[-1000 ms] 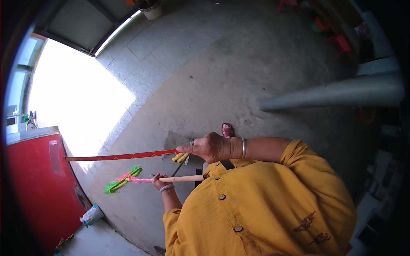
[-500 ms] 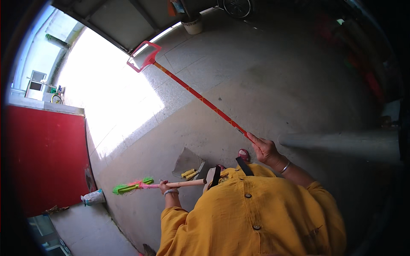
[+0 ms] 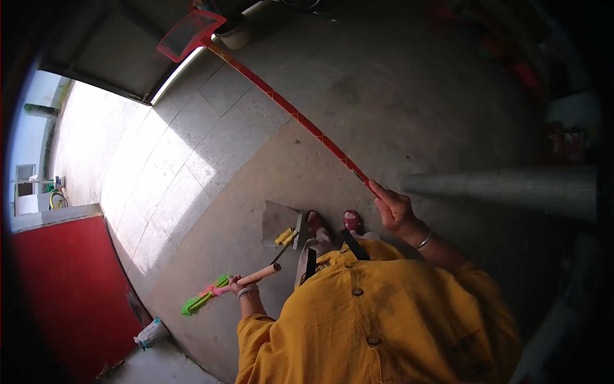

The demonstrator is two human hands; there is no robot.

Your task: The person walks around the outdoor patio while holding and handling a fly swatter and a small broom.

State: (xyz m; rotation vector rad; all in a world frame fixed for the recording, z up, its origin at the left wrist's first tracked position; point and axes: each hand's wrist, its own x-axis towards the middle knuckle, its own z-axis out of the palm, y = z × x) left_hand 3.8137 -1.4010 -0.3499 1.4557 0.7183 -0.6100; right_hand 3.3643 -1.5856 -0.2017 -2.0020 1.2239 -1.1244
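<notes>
A person in a yellow shirt [image 3: 384, 320], low in the frame, is looking down at a concrete floor [image 3: 256, 160]. The left hand [image 3: 235, 286], lower left of centre, is gripping a short broom [image 3: 220, 291] by its wooden handle, green bristles pointing left. The right hand [image 3: 393, 208], right of centre, is closing around the end of a long red pole [image 3: 288, 109]. The pole is slanting to the upper left, ending in a red flat head [image 3: 188, 33]. A dustpan [image 3: 281, 224] is lying by the feet.
</notes>
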